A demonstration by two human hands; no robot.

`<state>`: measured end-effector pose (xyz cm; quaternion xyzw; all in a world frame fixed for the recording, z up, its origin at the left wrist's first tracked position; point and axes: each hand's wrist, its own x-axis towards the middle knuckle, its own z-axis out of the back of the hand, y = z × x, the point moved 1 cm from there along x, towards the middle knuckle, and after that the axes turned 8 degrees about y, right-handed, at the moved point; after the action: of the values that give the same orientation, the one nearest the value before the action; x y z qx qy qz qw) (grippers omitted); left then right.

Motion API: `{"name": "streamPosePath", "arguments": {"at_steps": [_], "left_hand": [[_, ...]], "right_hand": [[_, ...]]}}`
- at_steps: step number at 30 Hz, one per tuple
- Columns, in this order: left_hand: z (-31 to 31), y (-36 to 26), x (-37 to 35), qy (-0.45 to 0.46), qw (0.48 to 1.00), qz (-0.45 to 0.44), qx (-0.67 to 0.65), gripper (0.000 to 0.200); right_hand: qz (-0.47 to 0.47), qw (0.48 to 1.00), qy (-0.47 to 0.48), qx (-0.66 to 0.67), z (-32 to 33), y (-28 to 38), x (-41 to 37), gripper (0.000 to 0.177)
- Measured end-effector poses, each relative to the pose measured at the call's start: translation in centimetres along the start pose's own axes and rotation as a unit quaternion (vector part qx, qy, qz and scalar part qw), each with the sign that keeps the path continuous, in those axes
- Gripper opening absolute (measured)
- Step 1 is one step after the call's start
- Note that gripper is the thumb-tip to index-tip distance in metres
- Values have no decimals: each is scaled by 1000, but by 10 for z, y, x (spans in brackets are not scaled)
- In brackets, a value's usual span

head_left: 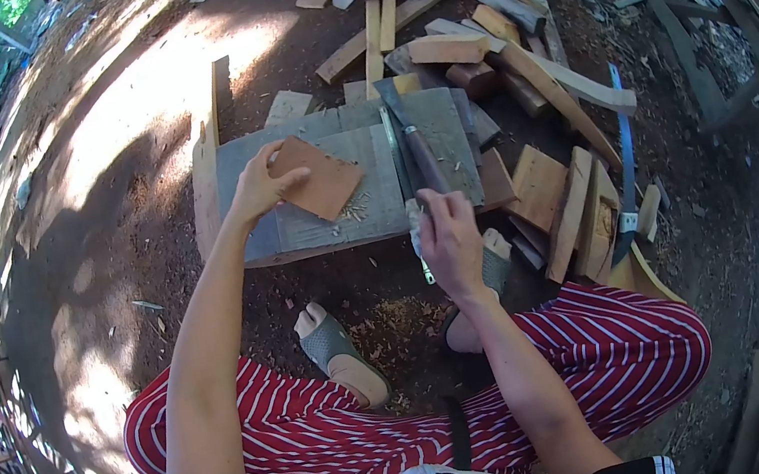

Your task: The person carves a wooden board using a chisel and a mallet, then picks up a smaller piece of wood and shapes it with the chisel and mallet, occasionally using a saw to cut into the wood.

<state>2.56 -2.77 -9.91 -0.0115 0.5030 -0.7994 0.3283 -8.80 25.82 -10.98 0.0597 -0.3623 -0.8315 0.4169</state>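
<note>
Two hands are busy: left hand (261,187), fingers pinching a flat brown wood piece (323,178) over the worktop's (372,167) centre; right hand (451,240), fingers wrapped round a chisel-like tool (427,162) towards its right. Positioning seems in hand; any stroke would call for steady wood.

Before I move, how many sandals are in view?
2: the left sandal and right sandal, both on the near side of the wooden workbench, the right partly behind the right wrist.

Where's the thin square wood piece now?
In the head view, left of centre: the left hand grips the wood piece over the grey board, left of the chisel.
</note>
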Motion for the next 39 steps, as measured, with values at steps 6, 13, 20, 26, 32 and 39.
{"name": "streamPosePath", "arguments": {"at_steps": [6,13,20,26,32,39], "left_hand": [[0,-6,-4,49,988,-23,-144,62],[12,-19,-13,145,947,-51,-282,49],[17,-17,-22,147,871,-95,-459,37],[19,-25,-26,178,859,-107,-469,32],[19,-19,-24,251,830,-173,-468,24],[13,-50,-38,320,790,-239,-465,19]], "right_hand": [[-55,997,-28,-54,-5,-25,19,52],[-76,994,50,-63,-11,-41,26,66],[-65,993,38,-88,-13,-42,24,69],[-47,995,12,-83,-13,-40,22,70],[-45,994,17,-95,-13,-41,22,70],[-45,995,10,-85,-14,-43,22,69]]}}
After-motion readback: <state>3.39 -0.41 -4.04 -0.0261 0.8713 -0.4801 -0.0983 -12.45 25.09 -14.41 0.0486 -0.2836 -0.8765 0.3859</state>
